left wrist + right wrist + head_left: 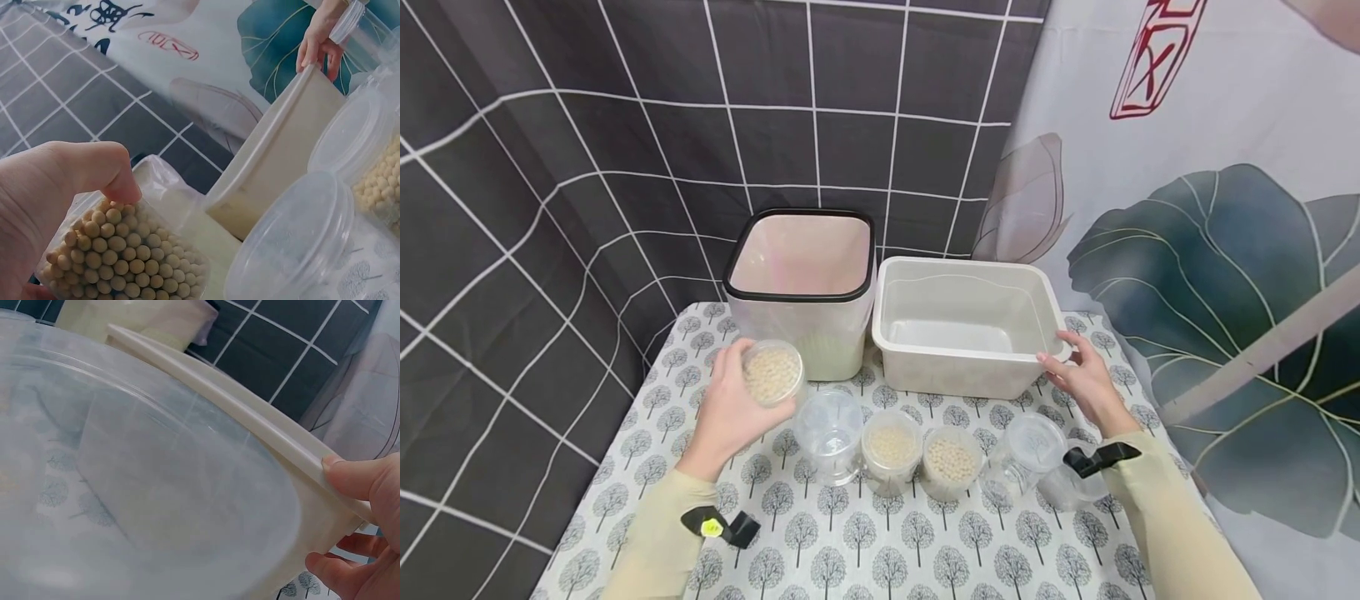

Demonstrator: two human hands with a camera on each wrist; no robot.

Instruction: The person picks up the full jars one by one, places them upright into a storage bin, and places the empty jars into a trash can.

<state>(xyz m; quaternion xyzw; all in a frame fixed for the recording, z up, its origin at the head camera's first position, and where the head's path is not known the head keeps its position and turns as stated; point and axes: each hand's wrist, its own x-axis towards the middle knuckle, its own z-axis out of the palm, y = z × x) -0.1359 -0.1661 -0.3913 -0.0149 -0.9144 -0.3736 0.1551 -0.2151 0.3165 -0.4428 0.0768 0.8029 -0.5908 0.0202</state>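
Observation:
My left hand [732, 408] grips a clear plastic jar [772, 373] of pale round soybeans, raised beside the front of the trash bin. In the left wrist view, the thumb presses across the upper part of this jar [134, 253]. At the other side, my right hand [1084, 379] pinches the right end of a white rectangular tub [955, 371]. The right wrist view shows the thumb on the tub's rim [281, 440], with fingers curled below it. The tub holds nothing I can see inside.
A row of lidded clear jars stands in front: an empty one [830, 433], two with soybeans [891, 450] [951, 462], and another empty one [1030, 446]. A further clear jar [1071, 487] is by the right wrist. A black-rimmed trash bin [797, 333] stands left of the tub on the tree-print tablecloth [820, 558].

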